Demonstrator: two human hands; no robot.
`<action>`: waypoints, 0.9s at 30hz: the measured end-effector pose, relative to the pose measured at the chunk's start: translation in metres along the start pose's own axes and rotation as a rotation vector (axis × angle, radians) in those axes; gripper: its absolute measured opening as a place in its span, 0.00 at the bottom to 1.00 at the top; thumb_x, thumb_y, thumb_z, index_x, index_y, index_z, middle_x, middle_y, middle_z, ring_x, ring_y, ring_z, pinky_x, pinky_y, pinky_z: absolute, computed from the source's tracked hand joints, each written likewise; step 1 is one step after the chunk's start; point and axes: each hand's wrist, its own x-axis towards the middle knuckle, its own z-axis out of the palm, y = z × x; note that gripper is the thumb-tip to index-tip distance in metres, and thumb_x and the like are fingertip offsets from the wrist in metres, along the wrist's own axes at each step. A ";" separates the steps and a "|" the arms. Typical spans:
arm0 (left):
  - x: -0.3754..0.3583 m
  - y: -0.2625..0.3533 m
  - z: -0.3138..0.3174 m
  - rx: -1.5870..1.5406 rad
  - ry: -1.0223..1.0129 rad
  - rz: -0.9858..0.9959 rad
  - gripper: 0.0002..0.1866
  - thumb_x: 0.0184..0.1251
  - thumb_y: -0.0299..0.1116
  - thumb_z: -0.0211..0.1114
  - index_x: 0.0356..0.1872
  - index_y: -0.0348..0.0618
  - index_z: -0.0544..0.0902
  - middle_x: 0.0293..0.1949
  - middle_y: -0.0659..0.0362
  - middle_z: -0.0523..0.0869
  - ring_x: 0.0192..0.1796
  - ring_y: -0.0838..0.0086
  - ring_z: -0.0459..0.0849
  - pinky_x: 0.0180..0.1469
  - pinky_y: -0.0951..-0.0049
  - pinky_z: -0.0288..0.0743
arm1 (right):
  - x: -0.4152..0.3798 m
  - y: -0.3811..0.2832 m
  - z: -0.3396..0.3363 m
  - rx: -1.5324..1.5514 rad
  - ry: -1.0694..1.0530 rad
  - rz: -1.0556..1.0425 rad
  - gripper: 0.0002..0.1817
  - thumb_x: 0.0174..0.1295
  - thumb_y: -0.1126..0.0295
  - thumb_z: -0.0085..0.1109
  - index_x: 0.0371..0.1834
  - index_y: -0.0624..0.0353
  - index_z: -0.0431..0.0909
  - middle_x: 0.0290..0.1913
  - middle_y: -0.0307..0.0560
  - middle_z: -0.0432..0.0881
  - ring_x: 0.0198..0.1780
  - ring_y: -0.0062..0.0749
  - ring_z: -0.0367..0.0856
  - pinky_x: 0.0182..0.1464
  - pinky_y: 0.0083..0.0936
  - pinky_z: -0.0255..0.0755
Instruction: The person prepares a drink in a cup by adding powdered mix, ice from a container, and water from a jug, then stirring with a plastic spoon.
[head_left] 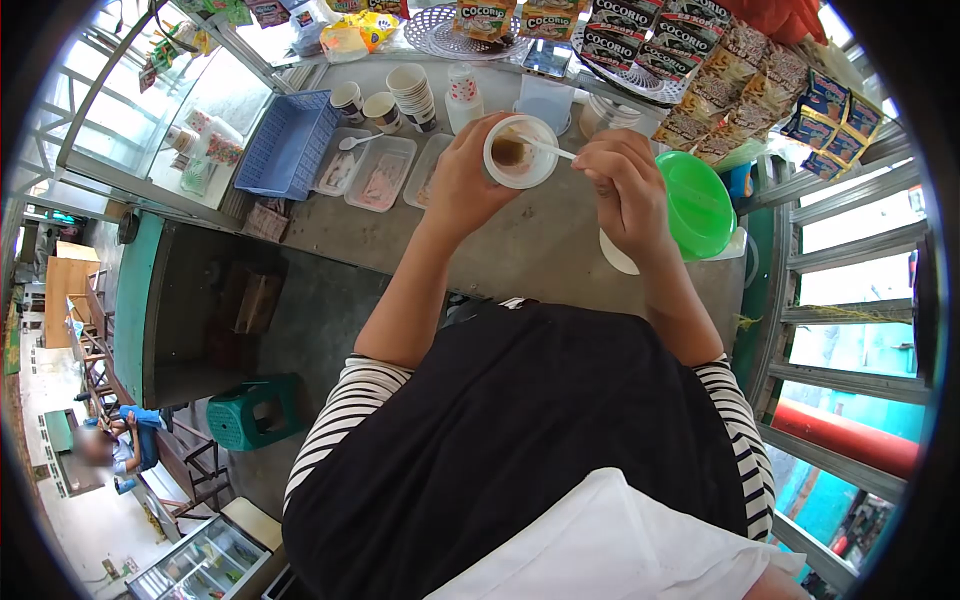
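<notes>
A white plastic cup (540, 172), tilted so its mouth faces me, shows some brown contents at the bottom. My left hand (470, 172) is wrapped around the cup's left side. Between the fingers of my right hand (628, 185) is the handle of a white spoon (552, 149); its other end reaches inside the cup, where the tip is hard to make out. Both hands are raised over the grey counter (500, 252). Just right of my right hand is a round green plastic lid (697, 205).
Clear plastic containers (381, 174), one with a white spoon on it, stand left of my hands beside a blue basket (288, 145). Stacked paper cups (411, 95) are behind them. Sachets (690, 40) hang at the back right. A green stool (253, 412) and a seated person (135, 440) are at lower left.
</notes>
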 end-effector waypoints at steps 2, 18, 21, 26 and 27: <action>0.001 -0.002 0.000 -0.004 -0.034 0.002 0.33 0.47 0.30 0.79 0.59 0.44 0.79 0.58 0.51 0.84 0.58 0.54 0.84 0.57 0.59 0.80 | 0.005 0.002 -0.003 -0.041 -0.077 0.002 0.03 0.62 0.76 0.62 0.37 0.56 0.80 0.39 0.44 0.83 0.45 0.43 0.80 0.50 0.37 0.70; 0.015 0.001 0.003 0.113 -0.029 0.013 0.32 0.47 0.33 0.79 0.58 0.43 0.80 0.57 0.51 0.85 0.58 0.52 0.83 0.60 0.56 0.77 | -0.044 0.011 0.046 0.462 0.272 0.689 0.13 0.80 0.64 0.48 0.45 0.64 0.75 0.35 0.50 0.88 0.38 0.26 0.87 0.47 0.20 0.75; 0.016 -0.001 0.003 0.086 0.003 -0.050 0.33 0.48 0.34 0.79 0.59 0.42 0.80 0.56 0.51 0.85 0.57 0.53 0.84 0.59 0.57 0.78 | -0.048 0.020 0.047 0.660 0.388 0.697 0.13 0.81 0.65 0.45 0.47 0.65 0.74 0.34 0.51 0.87 0.39 0.28 0.87 0.47 0.21 0.75; 0.014 -0.007 0.003 -0.085 0.004 -0.119 0.34 0.47 0.34 0.81 0.59 0.40 0.79 0.54 0.51 0.86 0.56 0.58 0.86 0.57 0.61 0.79 | -0.032 0.010 0.028 0.531 0.395 0.617 0.12 0.81 0.66 0.45 0.47 0.65 0.73 0.35 0.52 0.88 0.37 0.25 0.86 0.44 0.18 0.73; 0.014 -0.008 0.003 -0.154 -0.011 -0.160 0.34 0.47 0.34 0.81 0.59 0.39 0.78 0.54 0.51 0.86 0.56 0.60 0.86 0.57 0.63 0.79 | -0.029 0.008 0.025 0.530 0.395 0.618 0.12 0.81 0.66 0.45 0.47 0.65 0.73 0.35 0.52 0.88 0.37 0.25 0.86 0.44 0.18 0.73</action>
